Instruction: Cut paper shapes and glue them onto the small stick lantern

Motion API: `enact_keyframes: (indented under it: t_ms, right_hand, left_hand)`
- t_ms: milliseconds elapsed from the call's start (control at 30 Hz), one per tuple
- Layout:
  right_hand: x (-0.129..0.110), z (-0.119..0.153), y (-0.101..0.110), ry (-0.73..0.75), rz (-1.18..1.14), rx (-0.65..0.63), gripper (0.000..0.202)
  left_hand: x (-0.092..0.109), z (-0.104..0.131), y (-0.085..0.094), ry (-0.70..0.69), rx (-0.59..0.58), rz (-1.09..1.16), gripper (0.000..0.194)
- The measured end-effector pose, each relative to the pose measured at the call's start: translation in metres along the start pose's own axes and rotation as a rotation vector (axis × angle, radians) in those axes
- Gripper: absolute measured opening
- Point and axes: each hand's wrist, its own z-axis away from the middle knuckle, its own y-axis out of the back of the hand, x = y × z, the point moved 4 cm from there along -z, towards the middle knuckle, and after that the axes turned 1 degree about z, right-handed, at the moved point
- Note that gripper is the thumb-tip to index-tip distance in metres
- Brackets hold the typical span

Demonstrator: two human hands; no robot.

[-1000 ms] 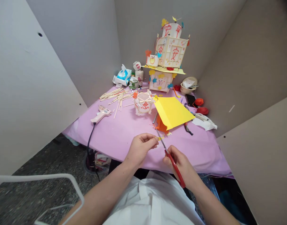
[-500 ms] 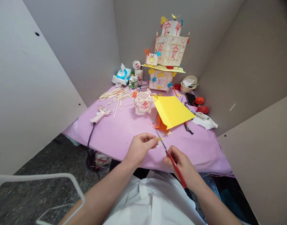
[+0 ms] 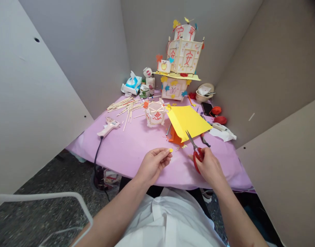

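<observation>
Pinched between the thumb and finger of my left hand (image 3: 155,164) is a small piece of yellow paper (image 3: 171,150), held above the front of the table. My right hand (image 3: 209,166) is closed round the red handles of a pair of scissors (image 3: 192,141), whose blades point away from me and look nearly together. The scissors are apart from the small piece. Beyond the blades lies a sheet of yellow paper (image 3: 189,120), over some orange paper (image 3: 175,138). Small paper scraps (image 3: 183,146) are scattered at its near edge.
A small paper lantern (image 3: 156,112) stands mid-table, before a tall decorated lantern (image 3: 185,56). Thin wooden sticks (image 3: 127,106) and a glue gun (image 3: 109,126) with a cord lie at left. A bowl (image 3: 205,92), red yarn (image 3: 220,120) and a phone (image 3: 206,109) are at right.
The scissors have swung away from my left hand, to the right and forward. The yellow piece now shows plainly at my left fingertips. The whole view has shifted slightly.
</observation>
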Motion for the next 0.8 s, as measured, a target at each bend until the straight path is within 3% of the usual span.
enact_keyframes:
  t_ms: [233,333,400,467,533,600,733,800]
  right_hand:
    - [0.028,-0.023,-0.006,0.199,0.321,0.189,0.034]
    - [0.018,-0.017,0.001,0.208,0.299,0.270,0.039]
    - [0.001,-0.011,0.009,0.251,0.132,0.288,0.040]
    - [-0.024,-0.003,0.012,0.352,-0.152,0.159,0.035]
    - [-0.051,0.004,0.008,0.450,-0.428,-0.062,0.030]
    - [-0.070,0.009,0.003,0.490,-0.589,-0.194,0.025]
    - [-0.081,0.010,-0.003,0.473,-0.693,-0.217,0.012]
    - [-0.079,0.009,-0.003,0.461,-0.714,-0.207,0.010]
  left_hand:
    - [-0.015,-0.007,0.005,0.103,0.008,0.243,0.007]
    - [-0.023,-0.009,0.005,0.164,0.012,0.343,0.009]
    - [-0.027,-0.009,0.004,0.196,0.011,0.385,0.009]
    - [-0.031,-0.008,0.000,0.212,-0.003,0.413,0.008]
    - [-0.033,-0.006,-0.004,0.219,-0.031,0.422,0.007]
    - [-0.034,-0.003,-0.007,0.214,-0.057,0.417,0.007]
    - [-0.035,0.003,-0.008,0.187,-0.108,0.336,0.011]
    - [-0.033,0.005,-0.008,0.106,-0.126,0.228,0.015]
